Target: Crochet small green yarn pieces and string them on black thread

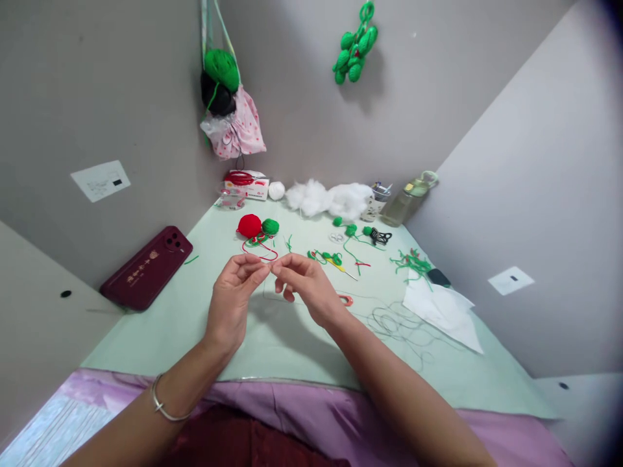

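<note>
My left hand [232,295] and my right hand [306,285] meet above the middle of the table, fingertips pinched together and touching. A thin grey thread [264,285] hangs from the left fingertips and runs toward the right across the tabletop. Whatever the right fingertips pinch is too small to make out. Just beyond the hands lie a red yarn ball [250,226] and a smaller green yarn ball [270,226]. Behind my right hand is a yellow-handled crochet hook [335,264] beside small green crocheted pieces [332,258]. An orange-red tool [346,300] lies near my right wrist.
Loose grey thread [396,324] coils on the right, near white paper [440,311] and green yarn scraps [413,263]. White stuffing [328,198], a cup [374,204] and a bottle [407,200] line the back. A maroon phone [146,267] leans against the left wall.
</note>
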